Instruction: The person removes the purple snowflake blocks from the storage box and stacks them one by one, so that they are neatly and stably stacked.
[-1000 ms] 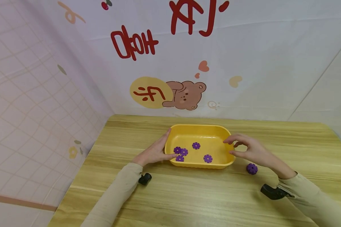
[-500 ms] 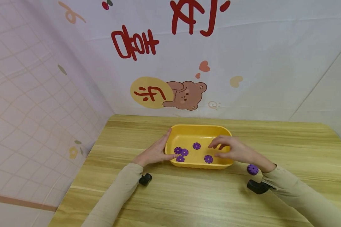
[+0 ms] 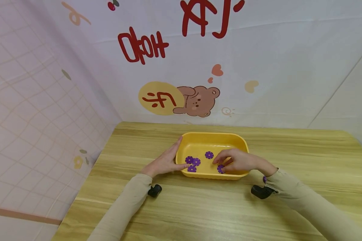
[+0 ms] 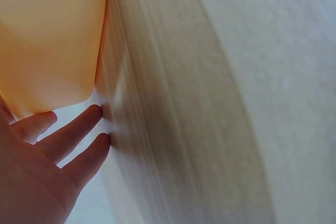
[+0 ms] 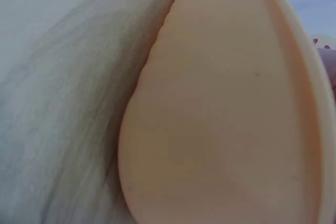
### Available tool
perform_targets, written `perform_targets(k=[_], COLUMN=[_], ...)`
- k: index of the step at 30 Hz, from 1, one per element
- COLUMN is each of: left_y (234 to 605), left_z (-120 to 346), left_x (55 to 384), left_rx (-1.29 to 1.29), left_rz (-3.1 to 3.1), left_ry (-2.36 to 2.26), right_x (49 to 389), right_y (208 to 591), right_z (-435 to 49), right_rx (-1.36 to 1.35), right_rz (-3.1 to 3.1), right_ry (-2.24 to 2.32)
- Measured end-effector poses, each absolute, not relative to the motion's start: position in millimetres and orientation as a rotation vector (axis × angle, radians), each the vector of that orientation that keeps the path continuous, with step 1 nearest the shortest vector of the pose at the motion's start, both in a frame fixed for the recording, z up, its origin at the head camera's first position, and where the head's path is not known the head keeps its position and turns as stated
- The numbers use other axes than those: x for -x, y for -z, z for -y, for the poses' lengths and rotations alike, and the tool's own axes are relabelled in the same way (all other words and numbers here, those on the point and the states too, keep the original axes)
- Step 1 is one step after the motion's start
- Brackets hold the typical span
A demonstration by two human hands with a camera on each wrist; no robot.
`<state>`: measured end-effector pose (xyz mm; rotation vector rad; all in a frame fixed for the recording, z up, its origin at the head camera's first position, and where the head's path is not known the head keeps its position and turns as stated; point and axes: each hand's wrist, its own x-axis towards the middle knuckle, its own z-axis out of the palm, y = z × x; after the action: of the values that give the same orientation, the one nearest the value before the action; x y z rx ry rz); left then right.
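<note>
A yellow plastic basin [image 3: 207, 174] stands on the table. Its left end is held by my left hand [image 3: 161, 164], with the thumb over the front rim and the fingers along the outside. In the left wrist view, those fingers [image 4: 73, 129] reach under the basin's wall [image 4: 52, 40]. My right hand [image 3: 241, 160] is inside the basin, fingers bent and parted, right at a purple snowflake disc [image 3: 220, 168] that they partly cover. Another purple disc [image 3: 209, 155] lies further back, and several more [image 3: 191, 168] cluster near my left thumb. The basin's outer wall [image 5: 220, 93] fills the right wrist view.
On the wooden table [image 3: 199, 207], a purple disc piece [image 3: 264, 179] right of the basin is mostly hidden by my right sleeve. Black wrist mounts [image 3: 261, 191] stick out below both cuffs. A printed cloth wall [image 3: 274, 67] rises behind the table.
My right hand has moved left and down from the basin's right rim to the disc inside. Its sleeve now covers most of the piece outside. My left hand has stayed on the basin.
</note>
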<state>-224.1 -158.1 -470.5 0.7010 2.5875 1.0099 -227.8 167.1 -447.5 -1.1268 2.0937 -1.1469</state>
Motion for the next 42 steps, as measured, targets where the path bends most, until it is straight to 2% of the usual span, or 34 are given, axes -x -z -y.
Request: perform_targets(k=[42], left_y=[469.4], left_z=[160.1], left_x=[223.3], left_rx=[-0.742], left_rz=[-2.604], left_ry=[-1.004], right_x=[231.8], right_y=[471.4], right_z=[-139.6], right_rx=[1.109], right_rz=[-2.265], right_ry=[1.066])
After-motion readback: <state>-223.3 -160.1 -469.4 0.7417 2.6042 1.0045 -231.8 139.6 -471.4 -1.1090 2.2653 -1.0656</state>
